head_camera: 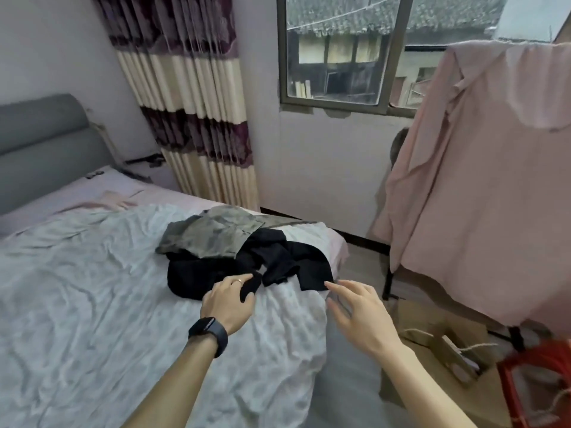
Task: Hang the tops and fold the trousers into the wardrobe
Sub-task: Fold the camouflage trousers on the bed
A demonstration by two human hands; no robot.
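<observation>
Black garment [278, 261] crumpled near the far right corner of the bed [92, 304], spread over the wrinkled pale sheet, its right edge close to the bed's right side. Grey-green patterned garment [213, 236] overlapping its far-left part, reaching toward the bed's far edge. Whether either is a top or trousers: cannot tell.

Left hand [228, 301] on the near edge of the black garment, fingers curled closed around a fold of the dark cloth, a ring on 1 finger, a dark watch [208, 335] on the wrist. Right hand [355, 313] just beside the garment's near-right corner, fingers spread open and holding nothing, fingertips almost at the cloth's edge; touching or not, cannot tell.

Farther out: grey padded headboard [46, 143] at the bed's left end, a pink cloth [105, 200] lying flat near it. Striped maroon-and-cream curtain [191, 103] beyond the bed's far edge, beside a window [340, 50]. Pink garment [479, 180] draped over a rack to the right of the bed. Red stool [537, 384] at the lower right, on the floor, well apart from the bed.
</observation>
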